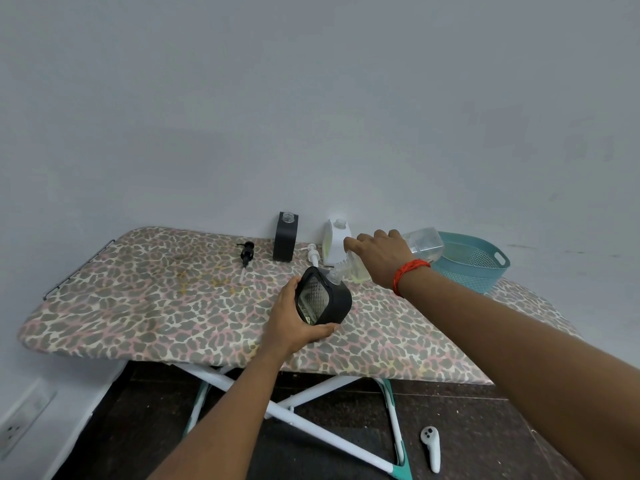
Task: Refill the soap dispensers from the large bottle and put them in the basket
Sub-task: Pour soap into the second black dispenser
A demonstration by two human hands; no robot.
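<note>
1. Left hand [294, 320] is gripping the tilted black dispenser [337, 301], fingers curled, mid ironing board [156, 299].
2. Right hand [381, 258], fingers wrapped, is tipping the large bottle [424, 244] against its mouth from 1 o'clock.

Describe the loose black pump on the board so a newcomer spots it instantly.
Find the leopard-print ironing board; at its far edge by the wall stands a black dispenser with an open neck. Just left of it, flat on the cover, lies the black pump, its clear tube pointing toward the near edge. The other loose pump, right of that dispenser, is white.
</note>
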